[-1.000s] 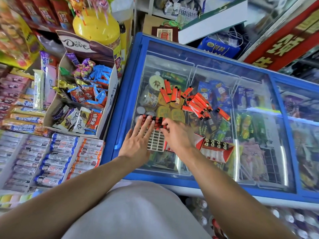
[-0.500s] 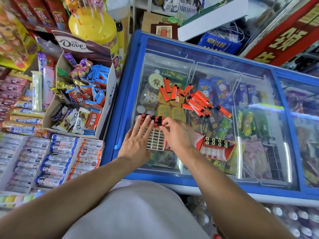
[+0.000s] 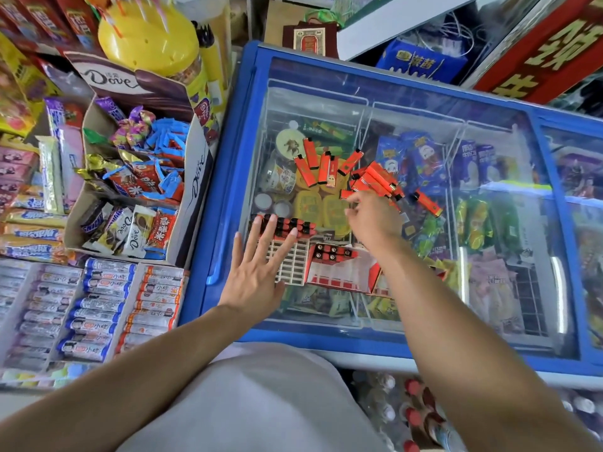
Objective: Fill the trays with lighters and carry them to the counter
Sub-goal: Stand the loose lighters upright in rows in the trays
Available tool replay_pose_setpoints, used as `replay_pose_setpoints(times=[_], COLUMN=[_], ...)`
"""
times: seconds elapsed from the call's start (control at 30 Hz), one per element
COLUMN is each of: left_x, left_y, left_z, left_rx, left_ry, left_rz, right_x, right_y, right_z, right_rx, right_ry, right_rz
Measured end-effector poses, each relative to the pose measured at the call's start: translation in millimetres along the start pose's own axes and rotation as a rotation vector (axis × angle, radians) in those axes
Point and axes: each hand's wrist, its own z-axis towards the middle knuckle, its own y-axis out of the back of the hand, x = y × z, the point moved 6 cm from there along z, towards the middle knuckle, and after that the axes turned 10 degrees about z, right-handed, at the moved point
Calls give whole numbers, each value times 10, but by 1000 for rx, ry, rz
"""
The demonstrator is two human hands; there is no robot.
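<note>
A white grid tray (image 3: 291, 265) lies on the glass lid of the blue freezer (image 3: 228, 177), with a row of red lighters (image 3: 287, 227) standing in its far slots. My left hand (image 3: 257, 265) lies flat on the tray, fingers straight and spread, fingertips at that row. Loose red lighters (image 3: 375, 179) lie in a pile farther back on the glass. My right hand (image 3: 372, 220) hovers at the pile's near edge, fingers loosely curled and holding nothing I can see. A red-and-white box tray (image 3: 339, 272) with a few lighters (image 3: 332, 252) sits to the right of the grid tray.
A Dove carton (image 3: 140, 177) full of sweets stands left of the freezer. Rows of candy rolls (image 3: 98, 308) fill the shelf below it. A yellow jar (image 3: 150, 37) stands behind. One lone lighter (image 3: 429, 203) lies right of the pile. Bottles (image 3: 411, 412) stand on the floor.
My right hand has left the grid tray and moved up and to the right, to the pile of loose lighters. My left hand has stayed flat on the tray.
</note>
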Motion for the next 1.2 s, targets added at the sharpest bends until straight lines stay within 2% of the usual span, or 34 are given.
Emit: replay_pose_setpoints(times=[0.17,0.33,0.43,0.6,0.77,0.97,1.07,1.2], left_x=[8,-2,-8,-15,-19,-13,-26,-65], left_y=[-75,-69,-74,-56,-30,-8,19,57], left_z=[3,1,-5,-5,-17,-7,-12,16], left_rx=[32,68,82,109,133,141,137,98], left_ry=[-3,3,9,18,20,11,13,22], left_rz=[63,55,61,84,95,64,32,-29], right_x=[-206,-192,-140,-18,2,105,184,229], right_y=[-147,-203,-229,-264,-286,-322,-188,99], right_z=[373,497,503,398,352,319,262,92], right_rx=[104,43,89,265,227,301,237,196], right_ry=[9,83,167,349,380,485,437,315], right_rz=[-210,-298,-349,-301,-302,-299,-172,188])
